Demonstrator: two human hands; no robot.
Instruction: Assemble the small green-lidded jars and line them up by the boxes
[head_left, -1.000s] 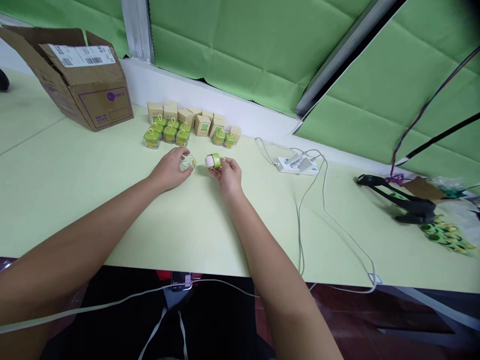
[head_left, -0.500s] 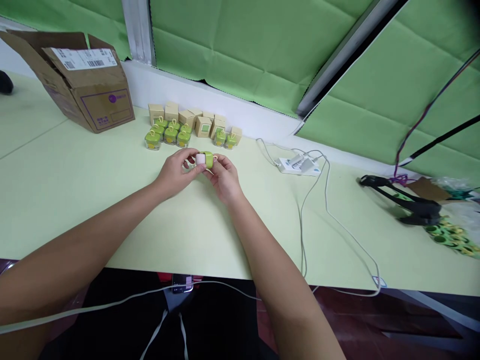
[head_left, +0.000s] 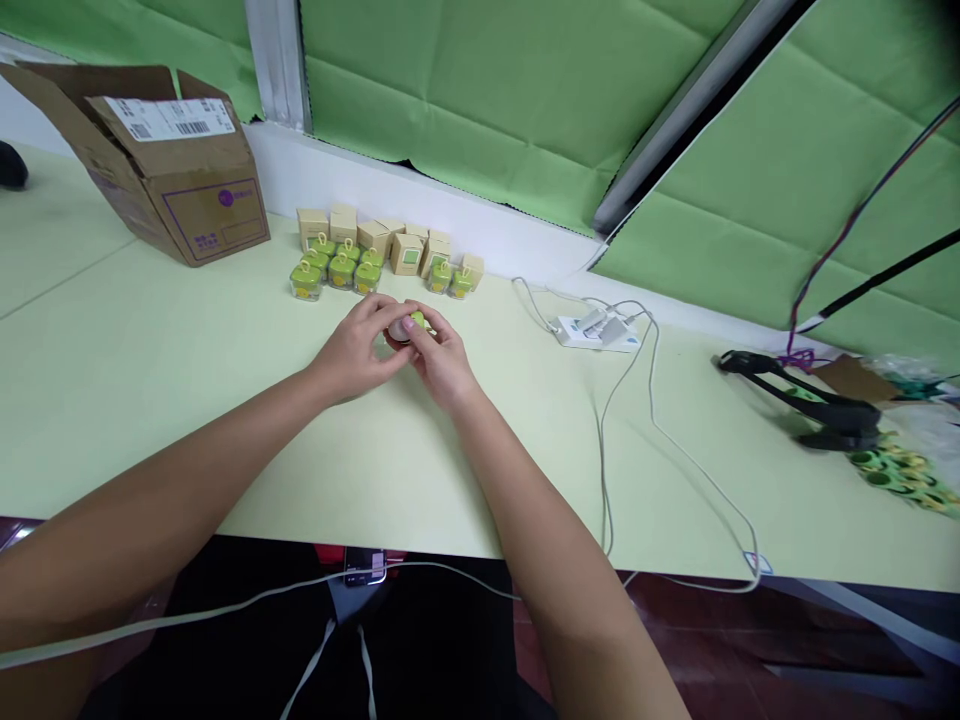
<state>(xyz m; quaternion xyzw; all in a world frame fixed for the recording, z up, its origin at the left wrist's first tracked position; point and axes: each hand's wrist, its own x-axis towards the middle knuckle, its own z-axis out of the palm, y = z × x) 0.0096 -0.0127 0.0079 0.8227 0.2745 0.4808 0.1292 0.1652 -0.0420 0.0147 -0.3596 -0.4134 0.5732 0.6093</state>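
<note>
At the middle of the pale green table, your left hand and right hand meet, curled around a small green-and-white piece that seems to sit just above the surface. Both hands are closed on it and neither has released it, but they hide most of it, so you cannot tell which one bears more of it. Only a green patch and a whitish rounded end show. It looks light and stiff, probably smooth moulded plastic, and it may slip, so fingertips should suit it better than a full fist. The green part looks the surest place to pinch, though the hidden faces cannot be judged.

Just beyond your hands stands a cluster of green-lidded cube jars with loops on top, with small kraft boxes behind them. To the far left sits an open cardboard carton. To the right lie a white power strip and pale cables, then a black clamp beside a green patterned sheet. Nearest you, a phone shows below the table edge.
</note>
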